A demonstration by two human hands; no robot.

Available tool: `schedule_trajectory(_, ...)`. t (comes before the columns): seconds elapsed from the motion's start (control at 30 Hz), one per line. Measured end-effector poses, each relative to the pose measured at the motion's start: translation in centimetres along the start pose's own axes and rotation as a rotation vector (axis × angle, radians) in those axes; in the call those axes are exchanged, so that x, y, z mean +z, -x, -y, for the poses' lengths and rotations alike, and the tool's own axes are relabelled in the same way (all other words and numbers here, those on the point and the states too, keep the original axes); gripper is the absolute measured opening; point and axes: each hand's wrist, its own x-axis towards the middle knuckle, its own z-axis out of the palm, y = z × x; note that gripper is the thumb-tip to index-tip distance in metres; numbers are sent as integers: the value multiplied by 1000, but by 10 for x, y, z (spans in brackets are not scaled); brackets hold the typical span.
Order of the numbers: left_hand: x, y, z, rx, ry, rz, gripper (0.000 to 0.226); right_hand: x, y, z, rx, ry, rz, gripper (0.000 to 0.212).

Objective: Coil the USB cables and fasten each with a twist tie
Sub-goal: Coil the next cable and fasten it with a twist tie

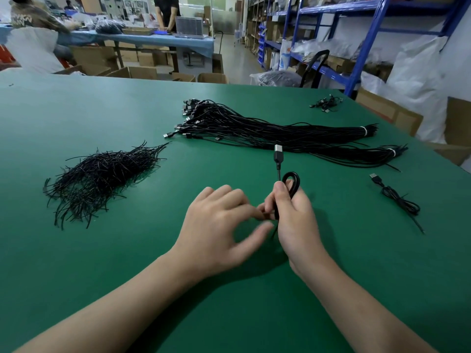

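My right hand [297, 215] grips a coiled black USB cable [291, 182] upright above the green table [127, 263]; a loop and the silver USB plug [278, 154] stick out above my fingers. My left hand [219, 225] reaches in from the left, its fingertips pinching at the middle of the coil, where a twist tie seems to sit, mostly hidden. A pile of black twist ties [99, 177] lies to the left. A large bundle of straight USB cables [254, 126] lies beyond my hands.
One coiled cable [397, 197] lies at the right, and a small heap of cables [326, 103] at the far right corner. Cardboard boxes and blue shelving [356, 47] stand past the table's right edge. People work at a far blue table.
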Motion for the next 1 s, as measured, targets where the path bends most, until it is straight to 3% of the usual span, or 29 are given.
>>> schedule_trajectory(0.13, -1, -4, 8, -413, 338, -68, 23, 1, 6, -1, -74, 109, 98, 25)
schedule_trajectory(0.27, 7, -3, 3, -458, 512, 107, 30, 8, 13, -2, -220, 487, 171, 19)
schedule_trajectory(0.4, 9, -1, 3, -575, 587, 52, 14, 15, 19, 2, -185, 734, 239, 18)
schedule_trajectory(0.5, 9, 1, 4, -619, 615, 8, 16, 18, 20, 7, -193, 807, 248, 18)
schedule_trajectory(0.7, 10, 0, 4, -631, 681, -84, 18, 20, 19, 12, -165, 689, 290, 17)
schedule_trajectory(0.83, 10, 1, 8, -642, 721, -126, 13, 21, 18, 10, -101, 484, 377, 20)
schedule_trajectory(1.0, 14, 0, 17, -692, 799, -104, 17, 19, 11, 9, 178, 45, 495, 20)
